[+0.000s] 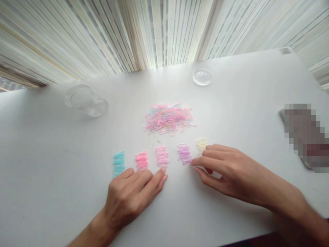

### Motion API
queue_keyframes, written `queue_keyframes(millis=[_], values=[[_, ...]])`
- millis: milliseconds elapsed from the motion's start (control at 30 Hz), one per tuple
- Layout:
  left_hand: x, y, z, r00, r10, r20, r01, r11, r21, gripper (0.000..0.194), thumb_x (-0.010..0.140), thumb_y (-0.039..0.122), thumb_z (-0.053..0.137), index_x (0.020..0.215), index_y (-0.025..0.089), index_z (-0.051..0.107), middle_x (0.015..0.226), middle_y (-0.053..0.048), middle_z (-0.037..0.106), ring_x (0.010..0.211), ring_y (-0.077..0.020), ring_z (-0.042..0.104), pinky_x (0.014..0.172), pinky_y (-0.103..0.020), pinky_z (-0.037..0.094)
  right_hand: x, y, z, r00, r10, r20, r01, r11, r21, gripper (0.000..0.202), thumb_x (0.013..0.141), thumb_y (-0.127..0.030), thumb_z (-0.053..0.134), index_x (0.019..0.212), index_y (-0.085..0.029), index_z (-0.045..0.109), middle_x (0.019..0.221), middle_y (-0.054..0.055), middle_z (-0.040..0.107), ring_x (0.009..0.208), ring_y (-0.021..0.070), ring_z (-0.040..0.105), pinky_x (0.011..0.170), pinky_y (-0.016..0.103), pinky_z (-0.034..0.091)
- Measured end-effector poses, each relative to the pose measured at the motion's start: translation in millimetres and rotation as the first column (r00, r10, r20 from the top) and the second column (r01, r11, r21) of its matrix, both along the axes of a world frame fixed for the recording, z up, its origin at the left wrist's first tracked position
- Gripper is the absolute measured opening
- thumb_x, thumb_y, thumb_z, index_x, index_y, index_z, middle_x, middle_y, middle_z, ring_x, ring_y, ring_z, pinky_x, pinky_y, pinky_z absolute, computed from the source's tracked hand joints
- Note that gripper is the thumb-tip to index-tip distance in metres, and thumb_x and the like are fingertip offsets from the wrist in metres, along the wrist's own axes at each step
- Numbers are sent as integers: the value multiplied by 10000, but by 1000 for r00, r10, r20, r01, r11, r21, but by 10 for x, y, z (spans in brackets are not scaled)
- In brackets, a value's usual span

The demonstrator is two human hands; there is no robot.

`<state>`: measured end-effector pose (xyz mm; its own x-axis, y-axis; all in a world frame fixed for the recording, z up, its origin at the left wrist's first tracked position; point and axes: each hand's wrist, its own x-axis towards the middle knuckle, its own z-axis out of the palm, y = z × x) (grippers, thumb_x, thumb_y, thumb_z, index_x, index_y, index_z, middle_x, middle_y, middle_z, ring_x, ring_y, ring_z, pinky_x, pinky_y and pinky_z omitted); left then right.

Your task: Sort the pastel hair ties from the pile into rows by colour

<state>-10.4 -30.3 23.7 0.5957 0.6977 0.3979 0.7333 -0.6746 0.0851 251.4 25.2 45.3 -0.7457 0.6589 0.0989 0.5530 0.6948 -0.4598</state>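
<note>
Small thin pastel loops, too fine to name surely, lie in colour-sorted columns on the white table. From left to right run a blue column (119,163), a bright pink column (142,160), a pale pink column (161,156), a purple column (184,153) and a yellow column (201,144). My left hand (132,192) rests below them, index finger stretched to the lower end of the pale pink column, other fingers bent. At the purple column's lower right edge is my right hand (226,168), thumb and index tips slightly apart. It partly covers the yellow column.
Behind the columns lies a mixed heap of loops (169,118). A clear round container (80,97) and a smaller clear piece (97,107) stand at back left, a clear round lid (202,77) at back right. A pixelated phone-like object (304,137) lies far right; striped curtains (164,34) hang behind.
</note>
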Motion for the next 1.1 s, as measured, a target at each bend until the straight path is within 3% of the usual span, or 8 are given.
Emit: queue_keyframes(millis=[233,400,533,667,800,933,1100], values=[[-70,12,-71,998,20,61,-26,994,109,163,800,165,715,958,171,675,570,47,599,476,-83,472,495,-264,328,10,195,-84,976,-93,-197,113,990,90,148,897,-165,523,914,-195,667,724,37,626,686,152,557,627,274,449],[-154,65,-92,991,78,105,-100,968,230,163,787,150,712,939,186,664,663,33,680,525,-94,556,527,-248,377,27,321,-200,907,-205,-367,277,948,156,129,885,-184,549,887,-191,678,757,36,635,706,146,576,659,275,481],[-229,155,-49,992,83,91,-106,952,286,156,826,164,662,976,206,670,742,20,701,603,-110,609,570,-237,416,45,472,-329,827,-322,-461,411,906,104,140,871,-241,566,835,-185,690,738,29,657,671,137,574,626,263,471],[-307,337,75,978,188,89,-197,975,100,202,910,236,528,1053,214,669,922,-26,695,788,-139,651,673,-230,480,65,655,-469,686,-487,-541,523,847,-99,211,849,-337,578,840,-168,705,804,45,708,673,141,596,607,254,476],[-346,562,260,969,246,33,-234,950,-208,282,910,338,498,1119,219,646,1012,-34,678,724,-135,628,690,-261,505,60,747,-536,587,-574,-571,561,797,-225,279,830,-388,565,866,-156,716,847,61,728,658,145,597,615,262,481],[-297,774,380,962,273,10,-256,913,-319,301,866,323,553,1124,203,650,1018,-39,694,806,-160,648,781,-294,514,8,742,-563,607,-542,-582,543,817,-195,299,816,-420,564,833,-163,717,801,61,724,637,152,587,618,274,481],[-142,1018,379,958,276,-83,-286,878,-382,280,844,239,552,1096,218,671,1072,-30,701,877,-171,654,769,-266,510,-49,739,-595,641,-496,-586,514,844,-152,297,824,-420,550,812,-171,712,776,54,715,612,147,575,600,270,472]])
